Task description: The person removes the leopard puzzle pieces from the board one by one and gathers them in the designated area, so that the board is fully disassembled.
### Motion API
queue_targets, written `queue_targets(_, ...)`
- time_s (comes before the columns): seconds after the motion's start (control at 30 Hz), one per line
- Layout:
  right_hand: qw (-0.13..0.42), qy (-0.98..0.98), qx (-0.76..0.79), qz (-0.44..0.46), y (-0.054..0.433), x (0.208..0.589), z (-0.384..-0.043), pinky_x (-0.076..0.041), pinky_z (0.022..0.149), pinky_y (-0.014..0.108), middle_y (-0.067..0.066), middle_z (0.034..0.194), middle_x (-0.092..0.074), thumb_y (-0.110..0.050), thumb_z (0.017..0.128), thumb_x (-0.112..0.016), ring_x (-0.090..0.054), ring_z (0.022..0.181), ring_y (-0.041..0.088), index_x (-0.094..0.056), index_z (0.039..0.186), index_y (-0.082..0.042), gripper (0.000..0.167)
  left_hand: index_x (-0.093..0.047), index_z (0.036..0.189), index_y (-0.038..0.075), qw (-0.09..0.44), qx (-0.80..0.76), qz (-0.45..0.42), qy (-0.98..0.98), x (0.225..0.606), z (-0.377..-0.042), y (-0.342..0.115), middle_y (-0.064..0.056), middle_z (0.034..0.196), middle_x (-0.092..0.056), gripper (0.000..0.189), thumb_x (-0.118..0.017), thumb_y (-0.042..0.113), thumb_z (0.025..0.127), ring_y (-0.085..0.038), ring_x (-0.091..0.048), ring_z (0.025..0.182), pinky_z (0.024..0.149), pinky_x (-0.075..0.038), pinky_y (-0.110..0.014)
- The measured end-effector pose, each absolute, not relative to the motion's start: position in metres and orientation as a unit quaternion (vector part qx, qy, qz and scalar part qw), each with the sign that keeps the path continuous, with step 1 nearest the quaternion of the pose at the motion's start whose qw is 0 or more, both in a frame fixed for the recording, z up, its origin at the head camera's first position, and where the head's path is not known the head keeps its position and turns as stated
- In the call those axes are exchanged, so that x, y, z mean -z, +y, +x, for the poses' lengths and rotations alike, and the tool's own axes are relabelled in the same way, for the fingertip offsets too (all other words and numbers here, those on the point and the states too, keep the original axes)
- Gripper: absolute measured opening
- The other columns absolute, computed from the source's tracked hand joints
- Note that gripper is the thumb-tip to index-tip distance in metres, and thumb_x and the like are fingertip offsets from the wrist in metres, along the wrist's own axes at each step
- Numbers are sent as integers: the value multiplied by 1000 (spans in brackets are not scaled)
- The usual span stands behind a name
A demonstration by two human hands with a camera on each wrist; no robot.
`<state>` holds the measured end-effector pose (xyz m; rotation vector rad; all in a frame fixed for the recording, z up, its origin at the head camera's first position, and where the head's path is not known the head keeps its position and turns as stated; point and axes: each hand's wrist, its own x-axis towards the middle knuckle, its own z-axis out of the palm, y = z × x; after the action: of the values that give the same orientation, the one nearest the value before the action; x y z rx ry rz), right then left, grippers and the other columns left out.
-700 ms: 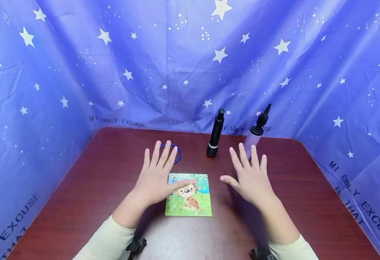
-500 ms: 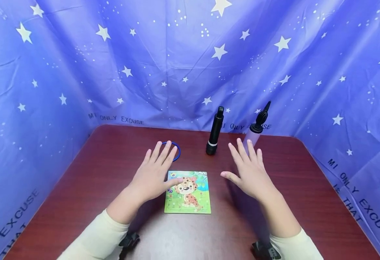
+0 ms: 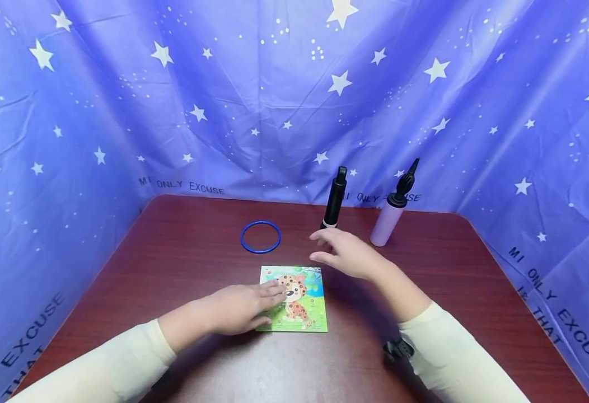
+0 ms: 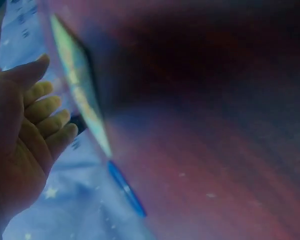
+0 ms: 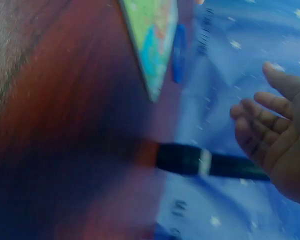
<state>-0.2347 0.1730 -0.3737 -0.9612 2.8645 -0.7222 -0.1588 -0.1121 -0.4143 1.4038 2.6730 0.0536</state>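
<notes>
A square board with a cartoon leopard (image 3: 299, 313) lies flat at the middle of the table. My left hand (image 3: 241, 308) hovers over its left part, hiding some of the picture. In the left wrist view that hand's fingers (image 4: 42, 107) are relaxed, bent a little, and hold nothing. My right hand (image 3: 350, 252) is in the air beyond the board's far right corner, in front of a standing black cylinder with a white band (image 3: 335, 201). It hides the cylinder's foot in the head view. In the right wrist view the fingers (image 5: 260, 120) are loosely bent, with nothing held.
A blue ring (image 3: 242, 242) lies flat behind the board. A purple hand pump with a black top (image 3: 387, 221) stands at the back right. The reddish-brown table (image 3: 173, 252) is enclosed by a blue star-patterned curtain (image 3: 254, 101).
Both hands have turned inward from a spread, palm-down pose. The left has come lower and nearer over the board; the right has moved left towards the black cylinder, uncovering the purple pump.
</notes>
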Motion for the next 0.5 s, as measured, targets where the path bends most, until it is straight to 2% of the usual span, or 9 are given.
queue_targets(0.07, 61, 914, 261, -304, 159, 386, -242, -55, 77, 33, -4, 98, -68, -37, 93, -66, -67, 86, 13, -60, 126, -14, 40, -42, 150, 14, 71, -13, 475, 877, 421, -158, -112, -2, 157, -37, 58, -56, 36, 99, -21, -34, 145, 109, -43, -41)
queue_targets(0.23, 146, 901, 288, -290, 128, 418, -251, -53, 65, 28, -4, 84, -68, -31, 94, -66, -65, 69, 11, -59, 124, -11, 37, -45, 148, 15, 78, 3, 495, 866, 429, -158, -113, -1, 157, -37, 53, -57, 29, 99, -19, -34, 145, 102, -50, -39)
queue_targets(0.33, 157, 903, 273, -293, 114, 429, -250, -52, 69, 28, -4, 81, -65, -31, 93, -67, -61, 70, 8, -61, 121, -12, 34, -46, 148, 15, 76, 3, 497, 865, 432, -157, -112, -1, 157, -38, 52, -58, 26, 98, -18, -35, 145, 99, -52, -38)
queue_targets(0.5, 130, 922, 203, -302, 99, 437, -245, -47, 71, 26, -8, 79, -58, -35, 90, -70, -54, 71, 7, -62, 115, -13, 34, -45, 148, 15, 73, 8, 498, 864, 434, -157, -113, -1, 157, -37, 52, -57, 25, 98, -18, -36, 144, 100, -51, -35)
